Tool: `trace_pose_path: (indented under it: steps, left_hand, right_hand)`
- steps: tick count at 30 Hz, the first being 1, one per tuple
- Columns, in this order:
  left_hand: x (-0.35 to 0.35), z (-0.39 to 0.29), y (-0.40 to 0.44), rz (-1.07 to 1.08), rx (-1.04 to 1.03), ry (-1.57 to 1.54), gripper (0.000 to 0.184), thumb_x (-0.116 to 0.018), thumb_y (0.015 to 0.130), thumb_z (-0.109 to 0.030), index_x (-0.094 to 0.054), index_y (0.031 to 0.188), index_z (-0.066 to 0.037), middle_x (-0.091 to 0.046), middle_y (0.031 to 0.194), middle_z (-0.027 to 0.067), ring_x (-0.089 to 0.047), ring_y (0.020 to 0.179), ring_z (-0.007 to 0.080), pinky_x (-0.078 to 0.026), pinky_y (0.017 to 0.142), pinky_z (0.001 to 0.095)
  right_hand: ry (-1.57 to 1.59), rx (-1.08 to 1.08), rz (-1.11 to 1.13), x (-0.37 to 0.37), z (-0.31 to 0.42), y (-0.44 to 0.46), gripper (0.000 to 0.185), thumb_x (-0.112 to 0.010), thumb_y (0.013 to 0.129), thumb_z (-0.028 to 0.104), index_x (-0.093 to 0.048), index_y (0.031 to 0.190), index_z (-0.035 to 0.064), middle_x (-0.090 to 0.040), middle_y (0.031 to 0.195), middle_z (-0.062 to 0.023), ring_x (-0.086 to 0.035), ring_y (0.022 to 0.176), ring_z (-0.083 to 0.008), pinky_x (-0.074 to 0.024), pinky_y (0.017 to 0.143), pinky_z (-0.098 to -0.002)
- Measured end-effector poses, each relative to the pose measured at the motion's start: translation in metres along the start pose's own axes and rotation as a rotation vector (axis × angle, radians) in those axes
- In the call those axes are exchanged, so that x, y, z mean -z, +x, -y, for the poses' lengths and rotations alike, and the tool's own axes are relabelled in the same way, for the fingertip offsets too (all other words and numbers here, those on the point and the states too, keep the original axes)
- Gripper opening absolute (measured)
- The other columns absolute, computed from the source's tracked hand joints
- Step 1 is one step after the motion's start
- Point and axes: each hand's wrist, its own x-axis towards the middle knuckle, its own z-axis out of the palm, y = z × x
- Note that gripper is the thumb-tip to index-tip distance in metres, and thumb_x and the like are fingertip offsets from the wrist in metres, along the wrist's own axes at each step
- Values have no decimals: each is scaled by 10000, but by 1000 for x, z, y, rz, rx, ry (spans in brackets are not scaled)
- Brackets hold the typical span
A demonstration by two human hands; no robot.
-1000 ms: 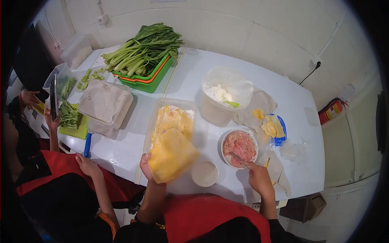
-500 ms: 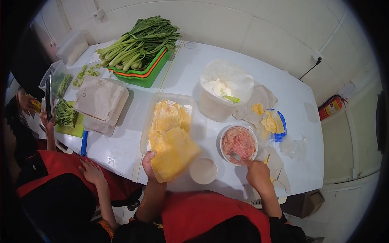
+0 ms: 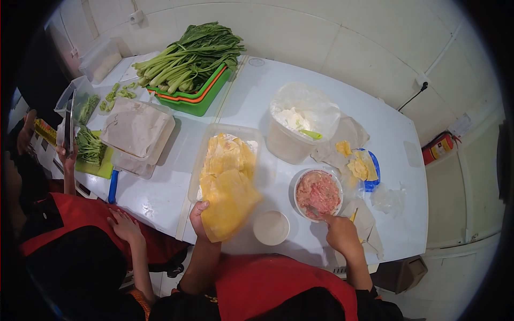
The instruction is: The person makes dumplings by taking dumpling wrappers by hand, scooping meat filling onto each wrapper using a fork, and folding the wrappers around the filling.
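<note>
A stack of yellow dough sheets (image 3: 228,206) lies across my left hand (image 3: 198,218), which grips it at the left edge, over the near end of a clear tray (image 3: 197,174). More yellow pieces (image 3: 226,155) and white powder are in that tray. My right hand (image 3: 341,234) is closed around a metal utensil, its tip at the near edge of the pink minced filling (image 3: 317,193) in a round white bowl (image 3: 295,203). Between my hands stands a small round bowl (image 3: 271,228) with pale contents.
A lined bucket (image 3: 292,144) of white powder with a green handle stands behind. Paper, a blue lid (image 3: 371,184) and plastic lie right. Left are green baskets (image 3: 201,107) with leafy stalks, a paper-covered container (image 3: 134,128), a blue-handled knife (image 3: 113,187) and a co-worker holding a phone.
My right hand and the utensil have shifted slightly within the near side of the filling. The dough sheets in my left hand hang at a slightly different angle. The camera view has moved a little.
</note>
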Motion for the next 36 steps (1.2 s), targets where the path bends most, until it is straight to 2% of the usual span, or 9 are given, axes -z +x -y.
trace_pose_path:
  steps: [3, 6, 9, 15, 21, 24, 30, 33, 36]
  left_hand:
    - [-2, 0, 1, -7, 3, 3, 564, -436, 774, -191, -358, 1278, 49, -503, 1198, 206, -530, 1063, 324, -426, 918, 423]
    - [-5, 1, 2, -30, -9, 12, 563, -433, 772, -186, -358, 1281, 43, -503, 1199, 202, -528, 1065, 322, -429, 914, 424]
    - [-4, 1, 2, -44, -7, 17, 562, -432, 770, -183, -360, 1282, 36, -501, 1201, 199, -529, 1063, 320, -434, 907, 422]
    - [-11, 2, 1, -57, 5, 26, 560, -436, 768, -185, -363, 1279, 31, -506, 1194, 194, -535, 1053, 314, -440, 902, 418]
    - [-7, 2, 2, -77, 32, 46, 555, -442, 759, -185, -377, 1265, 35, -513, 1183, 193, -549, 1032, 315, -449, 891, 419]
    - [-8, 5, 0, -71, 63, 42, 566, -446, 747, -184, -379, 1261, 41, -507, 1189, 203, -544, 1040, 329, -445, 901, 430]
    - [-21, 12, -2, -36, 130, -54, 618, -461, 718, -169, -343, 1292, 27, -477, 1222, 222, -516, 1083, 351, -429, 924, 457]
    - [-30, 11, -6, -52, 109, -46, 630, -462, 715, -168, -329, 1304, 14, -474, 1223, 219, -513, 1084, 352, -430, 921, 461]
    - [-26, 9, -9, -40, 137, -37, 627, -456, 717, -167, -326, 1304, 10, -484, 1207, 216, -521, 1071, 353, -442, 903, 465]
  right_hand:
    - [96, 117, 22, 5, -22, -2, 340, -508, 708, -1, -647, 1005, 87, -621, 807, -207, -609, 738, -356, -478, 662, -432]
    - [302, 55, 90, 20, -33, -2, 327, -503, 727, 6, -640, 1016, 73, -615, 824, -220, -601, 759, -370, -473, 687, -428]
    - [334, 133, -99, 7, -34, 4, 327, -489, 746, 3, -631, 1033, 71, -604, 831, -236, -593, 790, -380, -468, 714, -415]
    - [231, 61, 48, 2, -20, 8, 383, -477, 747, -25, -617, 1085, 86, -599, 880, -248, -599, 797, -366, -466, 718, -379]
    - [644, -9, 261, 17, -61, 2, 381, -486, 764, -7, -615, 1104, 105, -599, 828, -243, -590, 707, -328, -454, 689, -324]
    - [656, -100, 216, 19, -57, 0, 386, -470, 758, -14, -620, 1095, 97, -603, 826, -241, -601, 740, -332, -463, 692, -341]
    - [-12, 9, -80, -2, -8, 10, 372, -471, 735, -5, -641, 1050, 94, -603, 774, -242, -602, 757, -366, -470, 687, -417]
    - [-77, 85, 43, 12, -1, 3, 367, -484, 727, 5, -636, 1051, 86, -593, 761, -251, -593, 757, -383, -463, 684, -439]
    - [137, 279, -8, 8, -40, 3, 384, -481, 734, 0, -613, 1089, 63, -609, 693, -196, -617, 671, -308, -469, 625, -384]
